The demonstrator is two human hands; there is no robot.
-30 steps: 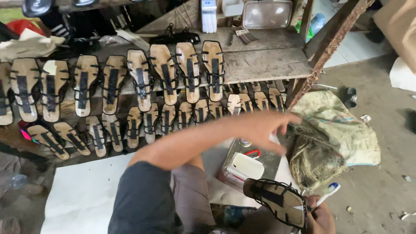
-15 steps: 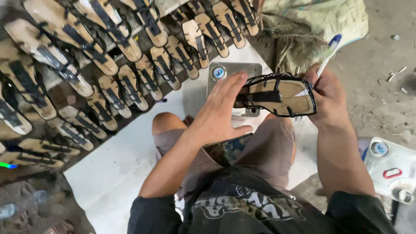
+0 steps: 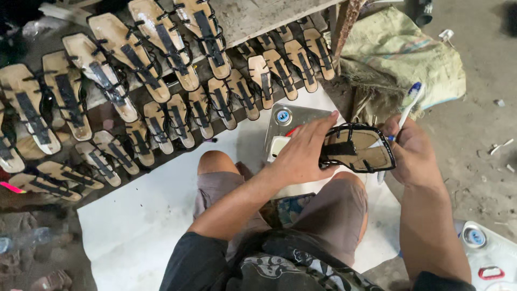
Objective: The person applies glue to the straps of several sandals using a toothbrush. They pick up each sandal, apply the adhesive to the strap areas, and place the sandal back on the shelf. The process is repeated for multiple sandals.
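I sit on a white sheet (image 3: pixel 134 226) with my knees up. My left hand (image 3: pixel 304 153) grips the near end of a tan sandal with black straps (image 3: pixel 361 148), held over my right knee. My right hand (image 3: pixel 409 153) supports the sandal's far end and also holds a white toothbrush with a blue head (image 3: pixel 406 105), pointing up. Under the sandal lies a flat metal can (image 3: pixel 285 121) with a blue cap and a red handle.
Rows of similar tan sandals with black straps (image 3: pixel 161 108) cover the ground and a low wooden board (image 3: pixel 258 16) ahead and to the left. A crumpled sack (image 3: pixel 398 54) lies ahead right. Another can (image 3: pixel 484 256) sits at the lower right.
My left arm came back from reaching toward the sandal rows and took hold of the sandal. The view dropped down onto my lap.
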